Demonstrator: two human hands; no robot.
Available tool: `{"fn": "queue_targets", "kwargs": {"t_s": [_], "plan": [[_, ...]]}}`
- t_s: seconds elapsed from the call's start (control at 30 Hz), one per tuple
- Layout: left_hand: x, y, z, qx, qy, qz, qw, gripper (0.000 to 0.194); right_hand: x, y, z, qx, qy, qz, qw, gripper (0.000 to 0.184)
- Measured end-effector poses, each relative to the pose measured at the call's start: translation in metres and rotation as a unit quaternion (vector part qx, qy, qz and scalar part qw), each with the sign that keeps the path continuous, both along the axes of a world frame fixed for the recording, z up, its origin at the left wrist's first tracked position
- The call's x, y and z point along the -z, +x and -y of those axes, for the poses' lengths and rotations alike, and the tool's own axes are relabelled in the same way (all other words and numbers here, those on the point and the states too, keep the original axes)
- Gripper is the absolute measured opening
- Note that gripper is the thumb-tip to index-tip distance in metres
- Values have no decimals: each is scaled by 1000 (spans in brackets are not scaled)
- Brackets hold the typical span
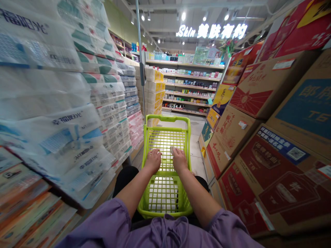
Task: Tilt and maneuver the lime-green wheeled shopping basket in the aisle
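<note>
A lime-green plastic shopping basket (pixel 190 144) with grid walls stands between my knees, and its inside shows bare mesh. My left hand (pixel 154 159) is over the middle of the basket, fingers loosely bent and a little apart, holding nothing I can see. Close by on the right, my right hand (pixel 179 159) hangs over the same mesh with its fingers bent together. A small pale thing (pixel 171 150) shows at its thumb side; I cannot make out what it is. Whether either hand touches the mesh is unclear.
Stacked plastic-wrapped paper packs (pixel 74 137) line the left side. Cardboard cartons (pixel 287 172) are piled on the right. A thin metal pole (pixel 141 51) rises left of the basket. Ahead, past a tiled floor (pixel 199 120), stand shelves (pixel 191 77) of small boxes and bottles.
</note>
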State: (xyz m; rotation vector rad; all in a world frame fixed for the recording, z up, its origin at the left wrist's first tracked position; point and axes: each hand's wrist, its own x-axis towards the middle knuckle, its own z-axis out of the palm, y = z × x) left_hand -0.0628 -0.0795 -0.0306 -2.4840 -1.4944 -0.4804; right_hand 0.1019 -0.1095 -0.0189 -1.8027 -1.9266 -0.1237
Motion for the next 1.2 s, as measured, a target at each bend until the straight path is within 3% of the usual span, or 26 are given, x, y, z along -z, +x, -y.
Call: {"fn": "queue_targets", "kwargs": {"t_s": [0.1,0.17,0.3,0.37,0.53,0.73,0.9,0.97,1.1,1.2], "plan": [[1,0,-1,-1,2,0,1000,32,1,-7,2,-124,3,29,992,49],[1,0,-1,0,1,-1,1000,32,0,-9,3,-158,7,39,987,45],[1,0,-1,1,1,-4,1000,31,-6,-3,5,7,-10,17,1000,44],[0,0,0,1,1,-7,1000,31,-7,-1,5,42,-23,15,999,44],[-1,1,0,2,-4,-1,1000,32,-4,-5,5,-104,-13,38,994,41],[0,1,0,2,-8,13,1000,33,-4,1,3,22,-9,-10,1000,43],[0,1,0,5,1,10,1000,32,-2,-4,6,-117,-13,11,993,43],[0,1,1,5,0,6,1000,32,-2,-3,5,-92,-6,2,996,42],[-2,1,1,5,-8,4,1000,32,-2,4,2,26,6,-29,999,40],[-3,1,1,6,-9,2,1000,32,1,1,3,-49,-3,-12,999,38]]}}
